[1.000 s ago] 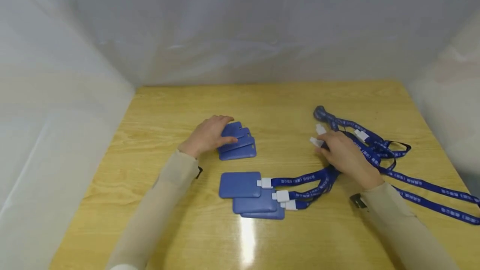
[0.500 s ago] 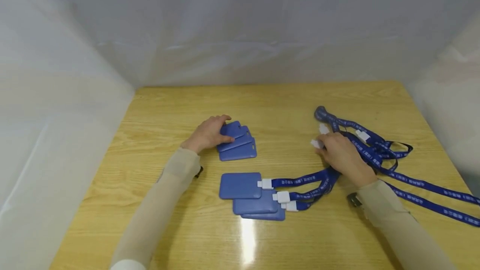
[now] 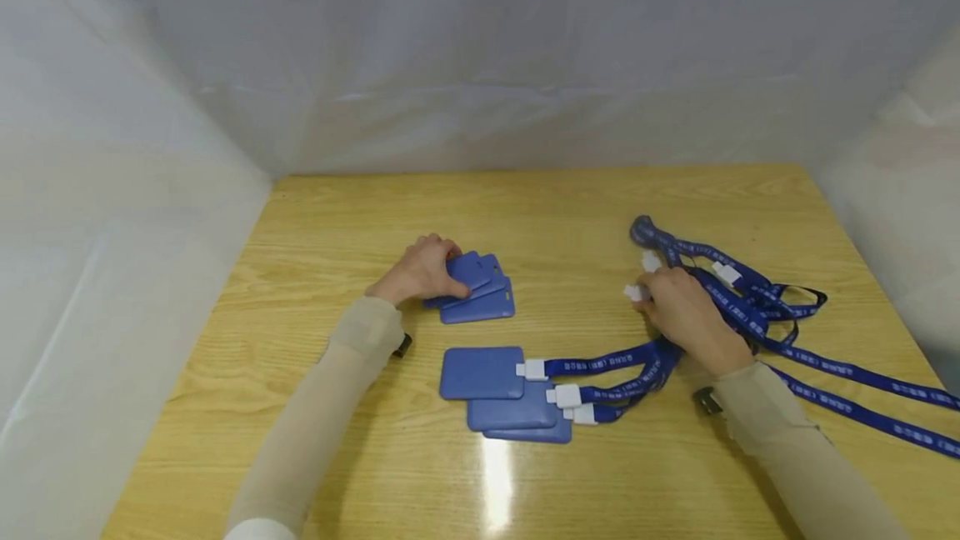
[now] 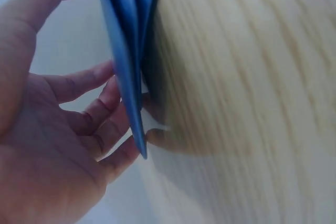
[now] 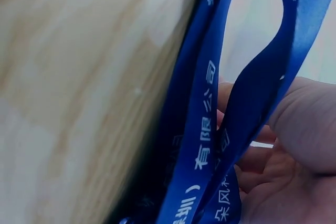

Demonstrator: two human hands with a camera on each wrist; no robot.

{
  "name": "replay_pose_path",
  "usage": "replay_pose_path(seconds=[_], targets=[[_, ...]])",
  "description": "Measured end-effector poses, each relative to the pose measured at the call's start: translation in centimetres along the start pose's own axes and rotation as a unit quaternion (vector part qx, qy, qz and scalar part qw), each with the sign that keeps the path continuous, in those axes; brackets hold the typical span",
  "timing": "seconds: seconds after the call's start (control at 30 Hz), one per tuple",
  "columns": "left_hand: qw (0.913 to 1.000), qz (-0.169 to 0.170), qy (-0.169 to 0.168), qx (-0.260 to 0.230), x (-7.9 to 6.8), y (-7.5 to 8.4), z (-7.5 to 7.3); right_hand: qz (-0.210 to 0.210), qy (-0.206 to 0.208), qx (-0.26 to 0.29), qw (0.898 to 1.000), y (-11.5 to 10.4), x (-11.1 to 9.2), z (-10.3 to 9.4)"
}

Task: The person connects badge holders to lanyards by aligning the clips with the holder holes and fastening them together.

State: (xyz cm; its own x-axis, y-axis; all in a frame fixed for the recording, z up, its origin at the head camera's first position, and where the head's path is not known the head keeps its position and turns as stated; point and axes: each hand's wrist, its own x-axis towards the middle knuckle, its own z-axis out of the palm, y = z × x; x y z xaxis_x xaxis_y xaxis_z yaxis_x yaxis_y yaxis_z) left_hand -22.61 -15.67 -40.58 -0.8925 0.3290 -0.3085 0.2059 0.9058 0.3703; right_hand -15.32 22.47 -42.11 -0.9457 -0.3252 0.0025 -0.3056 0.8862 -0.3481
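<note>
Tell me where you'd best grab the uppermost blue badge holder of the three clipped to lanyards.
Probably its left short edge, coming from the left. That end of the uppermost holder juts past the other two holders, while its right end carries a white clip and blue lanyard. It lies nearly flat, so sliding under that edge may help.

- Loose badge holders (image 3: 483, 307): three, blue, rectangular, slotted at the right end; stacked in an overlapping fan. Left hand (image 3: 416, 271) grips the uppermost between thumb and fingers; edges splayed apart.
- Attached badge holders (image 3: 482, 373): three, blue, lying flat and overlapping, nearer the person; right ends joined to white clips (image 3: 567, 396).
- Lanyards (image 3: 726, 302): dark blue, white-printed, tangled; right hand (image 3: 692, 315) holds them beside two further white clips.
</note>
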Motion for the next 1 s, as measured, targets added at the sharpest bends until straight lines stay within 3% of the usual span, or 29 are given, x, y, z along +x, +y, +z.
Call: replay_pose_path(seconds=[0.23,0.57,0.73,0.87,1.0], targets=[[0.9999,-0.002,0.013,0.011,-0.5,0.8,-0.2,-0.028,0.026,-0.007,0.999,-0.5,-0.7,-0.5],[0.9974,0.041,0.053,0.027,-1.8,2.8,-1.7,-0.046,0.065,0.028,0.996,-2.1,-1.2,-3.7],[0.9905,0.094,0.092,0.039,-3.0,5.2,-2.4,-0.086,0.089,0.058,0.991,-3.4,-1.6,-4.1],[0.9771,0.164,0.128,0.045,-4.3,6.9,-2.4,-0.125,0.109,0.062,0.984,-4.6,-1.9,-3.8],[0.9635,0.223,0.14,0.05,-5.4,8.3,-2.1,-0.142,0.115,0.054,0.982,-5.6,-2.2,-3.7]])
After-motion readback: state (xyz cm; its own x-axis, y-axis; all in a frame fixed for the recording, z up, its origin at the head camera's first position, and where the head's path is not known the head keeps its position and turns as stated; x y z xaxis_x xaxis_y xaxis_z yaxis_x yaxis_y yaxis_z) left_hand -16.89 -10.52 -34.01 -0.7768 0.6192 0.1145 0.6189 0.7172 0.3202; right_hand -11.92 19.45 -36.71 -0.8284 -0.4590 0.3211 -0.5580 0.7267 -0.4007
